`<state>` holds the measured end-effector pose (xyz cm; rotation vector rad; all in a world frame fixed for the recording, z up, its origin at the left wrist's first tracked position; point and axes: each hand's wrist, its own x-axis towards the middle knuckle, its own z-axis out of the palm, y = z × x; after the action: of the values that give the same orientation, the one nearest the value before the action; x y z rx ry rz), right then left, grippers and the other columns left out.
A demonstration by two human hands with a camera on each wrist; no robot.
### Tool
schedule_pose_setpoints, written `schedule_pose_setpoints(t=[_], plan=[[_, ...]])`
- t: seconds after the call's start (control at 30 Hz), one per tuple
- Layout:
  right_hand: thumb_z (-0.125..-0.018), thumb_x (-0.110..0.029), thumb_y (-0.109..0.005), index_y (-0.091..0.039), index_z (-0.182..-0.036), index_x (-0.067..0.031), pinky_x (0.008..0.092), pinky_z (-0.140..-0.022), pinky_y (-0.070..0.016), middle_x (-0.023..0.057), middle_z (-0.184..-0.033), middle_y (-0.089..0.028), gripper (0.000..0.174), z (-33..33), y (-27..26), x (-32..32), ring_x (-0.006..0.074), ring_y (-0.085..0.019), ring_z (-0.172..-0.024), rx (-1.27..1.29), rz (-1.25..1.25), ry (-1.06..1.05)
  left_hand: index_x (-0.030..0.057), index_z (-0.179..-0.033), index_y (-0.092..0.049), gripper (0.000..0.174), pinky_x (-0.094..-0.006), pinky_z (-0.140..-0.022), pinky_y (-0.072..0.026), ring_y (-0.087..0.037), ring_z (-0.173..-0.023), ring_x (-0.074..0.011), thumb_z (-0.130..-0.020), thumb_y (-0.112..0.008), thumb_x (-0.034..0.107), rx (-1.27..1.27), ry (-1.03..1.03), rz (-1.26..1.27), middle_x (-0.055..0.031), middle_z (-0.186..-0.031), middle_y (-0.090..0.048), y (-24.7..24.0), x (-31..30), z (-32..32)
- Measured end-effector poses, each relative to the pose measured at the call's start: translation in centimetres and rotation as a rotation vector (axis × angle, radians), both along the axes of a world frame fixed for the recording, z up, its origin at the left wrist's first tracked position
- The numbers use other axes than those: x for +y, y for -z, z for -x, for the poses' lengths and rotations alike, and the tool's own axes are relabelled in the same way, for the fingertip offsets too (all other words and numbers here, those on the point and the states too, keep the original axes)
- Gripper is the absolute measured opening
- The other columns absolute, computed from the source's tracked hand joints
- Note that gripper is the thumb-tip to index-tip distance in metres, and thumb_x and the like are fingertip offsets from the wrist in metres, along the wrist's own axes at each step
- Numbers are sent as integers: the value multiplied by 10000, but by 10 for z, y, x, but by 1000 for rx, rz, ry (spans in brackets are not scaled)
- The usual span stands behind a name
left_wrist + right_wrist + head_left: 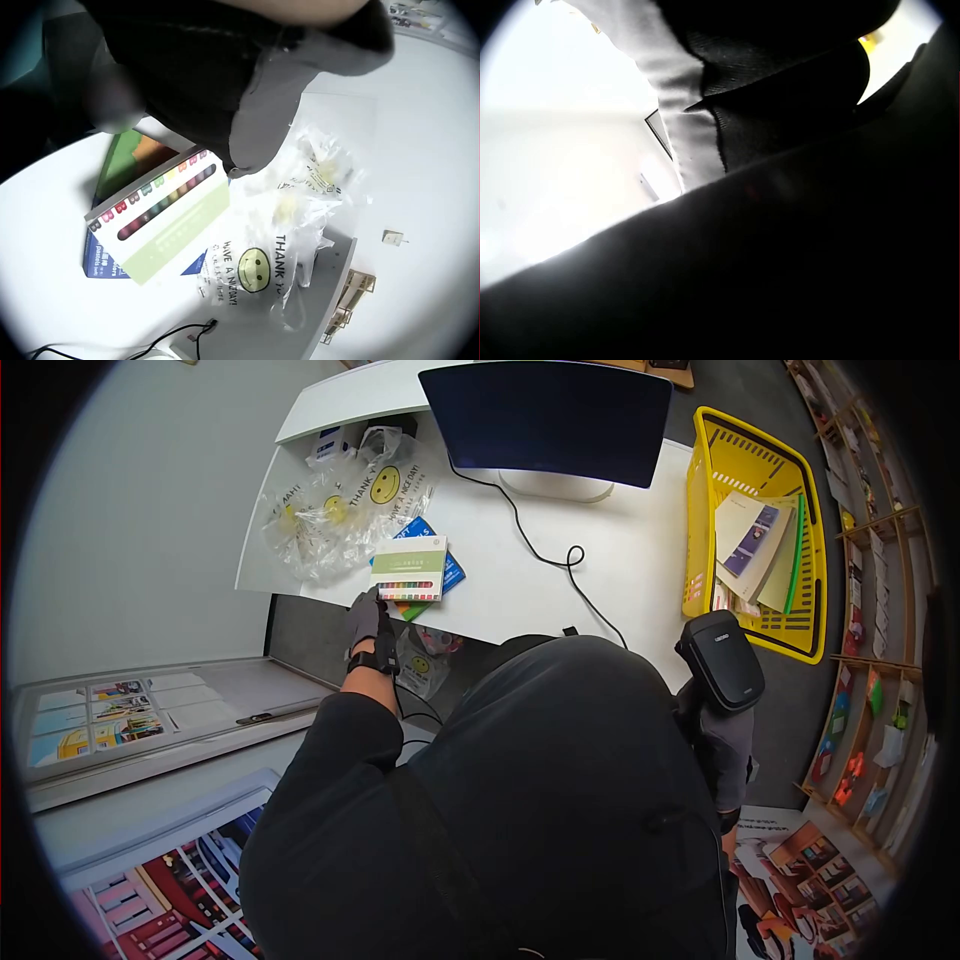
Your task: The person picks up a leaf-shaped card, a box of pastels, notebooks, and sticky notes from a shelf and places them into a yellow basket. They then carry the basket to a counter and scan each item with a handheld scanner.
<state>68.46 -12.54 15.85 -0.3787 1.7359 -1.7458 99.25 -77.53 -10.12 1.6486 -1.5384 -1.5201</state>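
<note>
My gloved left hand [368,622] pinches the near left corner of a white-and-green crayon box [408,565], its fingertips covering that corner. The box shows a row of coloured sticks and overlaps a blue pastels box [106,259] with a green and orange end. Low at the right, my gloved right hand [728,750] holds a black handheld scanner [722,660], which hides most of the fingers. Dark glove fingers [780,82] curve across the right wrist view, where a large black shape covers the lower part.
Crumpled clear smiley-face bags [345,500] lie on the white desk [490,600], left of the boxes. A monitor [550,420] stands at the back, with a black cable [530,540] in front. The yellow basket [705,470] at the right holds books [750,545]. Shelves [870,590] line the far right.
</note>
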Motion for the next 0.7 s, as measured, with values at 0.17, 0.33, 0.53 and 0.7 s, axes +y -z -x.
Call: schedule_pose_setpoints(t=[0.17,0.33,0.53,0.7], plan=[[-808,20,-568,-689,-1278,34,314,-658,-538,92,-849,-729,485,-7,-13,6,145,-663,-722,-62,-49,100,70,-1038,-714,250,-376,-621,-463,-598,-696,-192,-1032,-667,316,45,-134,177,-81,-852,-690,-75,20,25],[-785,-151,-884,-724,-1244,-6,332,-891,-582,78,-1050,-784,508,-9,-29,8,147,-717,-957,-72,-81,145,10,-1097,-765,268,-339,-737,-614,-719,-796,-201,-1014,-690,254,410,113,155,-106,-906,-735,-178,103,163],[-749,-203,-952,-728,-1218,-24,350,-972,-577,86,-1110,-785,550,-23,-41,29,158,-721,-1041,-104,-137,155,-25,-1202,-784,248,-297,-777,-616,-742,-805,-159,-1038,-660,114,203,1045,243,-97,-914,-766,-291,274,311],[-824,-69,-842,-707,-1158,-8,347,-799,-616,85,-918,-777,366,-49,-23,55,151,-739,-833,-36,-26,330,55,-1371,-745,401,-278,-829,-600,-749,-859,-113,-977,-678,22,222,1765,542,-56,-907,-779,-319,366,413]])
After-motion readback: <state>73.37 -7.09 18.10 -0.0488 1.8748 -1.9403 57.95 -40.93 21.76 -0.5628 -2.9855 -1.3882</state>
